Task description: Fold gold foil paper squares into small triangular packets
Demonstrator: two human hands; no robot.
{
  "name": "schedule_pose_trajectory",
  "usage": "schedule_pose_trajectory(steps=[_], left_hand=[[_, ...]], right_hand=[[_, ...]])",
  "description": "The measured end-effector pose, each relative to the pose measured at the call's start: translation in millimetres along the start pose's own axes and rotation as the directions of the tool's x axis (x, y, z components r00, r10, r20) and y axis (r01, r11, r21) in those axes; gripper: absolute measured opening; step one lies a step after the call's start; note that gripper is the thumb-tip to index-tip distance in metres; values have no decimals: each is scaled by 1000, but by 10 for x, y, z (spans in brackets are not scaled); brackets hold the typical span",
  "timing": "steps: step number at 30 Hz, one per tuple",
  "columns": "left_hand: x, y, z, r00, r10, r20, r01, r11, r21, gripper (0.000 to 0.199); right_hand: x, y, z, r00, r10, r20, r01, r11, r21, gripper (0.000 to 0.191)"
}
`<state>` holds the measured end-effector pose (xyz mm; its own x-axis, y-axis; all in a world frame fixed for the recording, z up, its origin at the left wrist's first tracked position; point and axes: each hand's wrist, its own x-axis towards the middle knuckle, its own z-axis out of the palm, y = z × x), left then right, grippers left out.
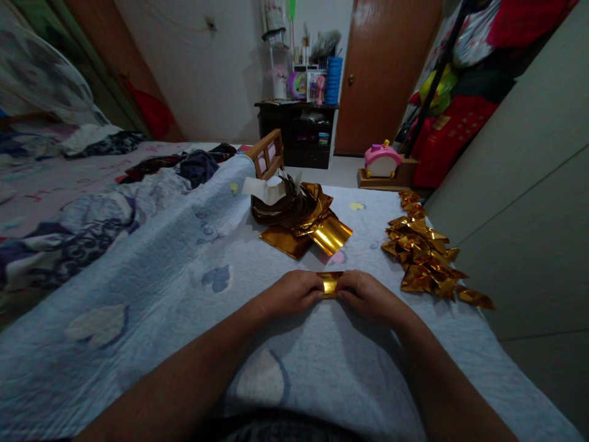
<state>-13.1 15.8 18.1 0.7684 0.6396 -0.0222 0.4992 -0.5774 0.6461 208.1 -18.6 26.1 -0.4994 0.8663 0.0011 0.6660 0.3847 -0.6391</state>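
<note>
A small folded strip of gold foil paper [330,284] lies between my two hands, just above the pale blue quilt [221,344]. Its left end is pinched by my left hand [298,293], the fingers closed. My right hand [363,296] grips the right end in the same way. Beyond my hands sits a loose stack of gold and brown foil sheets [294,212], with one shiny sheet [332,233] fanned out toward me. On the right edge of the quilt is a pile of folded gold foil pieces [421,255].
Rumpled bedding and clothes [151,172] cover the bed at left, near a fan [41,67]. A wooden bed rail [268,153] stands behind the stack. Farther back are a dark cabinet [294,132] and a pink toy case [383,161]. A pale panel [519,202] borders the right side.
</note>
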Motion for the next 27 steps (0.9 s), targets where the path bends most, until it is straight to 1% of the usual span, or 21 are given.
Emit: schedule_pose_trajectory(steps=[6,9,16,22,27], left_hand=[[16,27,-24,994,-111,-6,111,993,42,12],[26,23,-19,990,-140,-29,142,988,63,12],[20,9,-12,982,-172,-79,176,983,47,15],[20,42,-50,983,-180,-47,182,982,53,15],[34,46,-51,980,-196,-34,198,975,97,16]], right_hand=[[12,-11,34,995,102,-19,-102,994,-42,21],[19,-29,38,990,139,-21,-140,987,-81,20],[27,-39,55,980,191,-61,-199,964,-176,17],[31,-15,66,973,222,-56,-229,953,-200,17],[43,19,75,971,238,-30,-239,949,-207,15]])
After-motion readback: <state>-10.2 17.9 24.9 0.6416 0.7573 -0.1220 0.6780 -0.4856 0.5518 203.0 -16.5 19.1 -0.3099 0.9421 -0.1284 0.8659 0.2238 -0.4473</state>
